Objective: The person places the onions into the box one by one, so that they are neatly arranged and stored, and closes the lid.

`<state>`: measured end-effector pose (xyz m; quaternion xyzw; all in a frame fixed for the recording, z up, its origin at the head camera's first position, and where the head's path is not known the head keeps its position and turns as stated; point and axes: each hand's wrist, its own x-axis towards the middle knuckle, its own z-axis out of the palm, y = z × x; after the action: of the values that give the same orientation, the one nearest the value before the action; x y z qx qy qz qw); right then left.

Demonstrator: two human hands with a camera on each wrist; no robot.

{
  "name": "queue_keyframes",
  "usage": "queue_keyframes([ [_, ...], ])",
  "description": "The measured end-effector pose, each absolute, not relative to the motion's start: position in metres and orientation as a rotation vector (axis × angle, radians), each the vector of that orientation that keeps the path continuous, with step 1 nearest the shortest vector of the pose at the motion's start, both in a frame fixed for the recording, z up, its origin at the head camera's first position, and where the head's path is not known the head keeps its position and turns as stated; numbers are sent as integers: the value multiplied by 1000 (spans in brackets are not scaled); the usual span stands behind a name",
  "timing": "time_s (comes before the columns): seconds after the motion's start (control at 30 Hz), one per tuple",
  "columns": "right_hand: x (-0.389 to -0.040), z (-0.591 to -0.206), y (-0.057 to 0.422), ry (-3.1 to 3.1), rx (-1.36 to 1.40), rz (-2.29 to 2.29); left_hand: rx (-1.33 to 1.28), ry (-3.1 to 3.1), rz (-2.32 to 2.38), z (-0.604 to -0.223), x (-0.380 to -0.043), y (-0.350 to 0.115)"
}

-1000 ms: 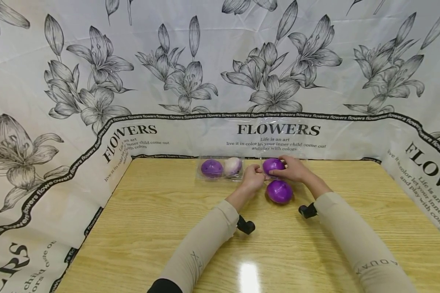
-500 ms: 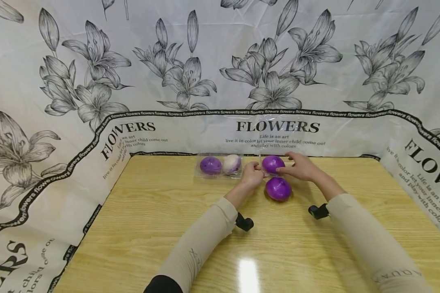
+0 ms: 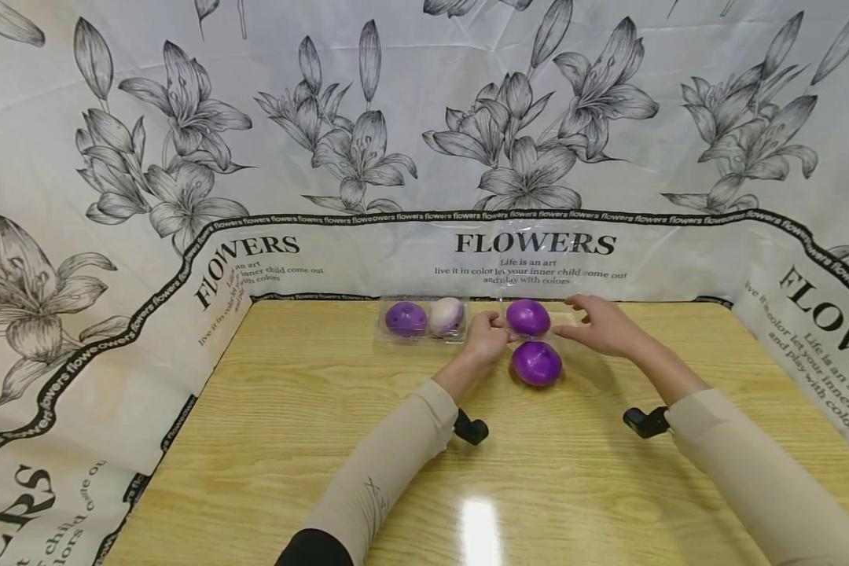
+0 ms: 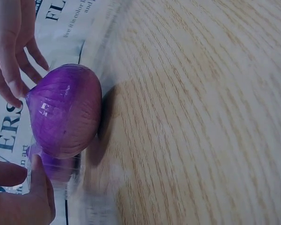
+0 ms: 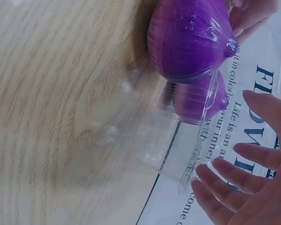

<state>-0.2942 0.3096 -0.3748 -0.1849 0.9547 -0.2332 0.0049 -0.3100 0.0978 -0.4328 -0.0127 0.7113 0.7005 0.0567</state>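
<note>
In the head view a purple onion sits in a clear plastic box at the back of the table, its transparent lid raised behind it. A second purple onion lies on the table just in front of the box. My left hand pinches the box's near left edge between thumb and finger, as the left wrist view also shows. To the right of the box, my right hand has its fingers spread and holds nothing. In the right wrist view the right fingertips are right at the box's rim.
Left of my left hand stands another clear plastic box, holding a purple onion and a white-and-purple one. A flower-printed cloth hangs right behind the wooden table.
My right hand has let go of the onion in the box and drawn back to the right, its fingers opening. The left hand stays at the box edge.
</note>
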Motion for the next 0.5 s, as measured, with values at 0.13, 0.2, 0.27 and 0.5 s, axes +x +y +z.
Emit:
queue_keyframes([
  [0.13, -287, -372, 313, 3004, -585, -714, -41, 2151, 2124, -433, -311, 98],
  [0.2, -283, -371, 314, 3007, -591, -717, -48, 2149, 2122, -433, -311, 98],
  [0.27, -278, -369, 314, 3009, -605, -724, -53, 2154, 2115, -434, -311, 98],
  [0.5, -264, -368, 315, 3026, -620, -752, -45, 2154, 2116, -434, -312, 99],
])
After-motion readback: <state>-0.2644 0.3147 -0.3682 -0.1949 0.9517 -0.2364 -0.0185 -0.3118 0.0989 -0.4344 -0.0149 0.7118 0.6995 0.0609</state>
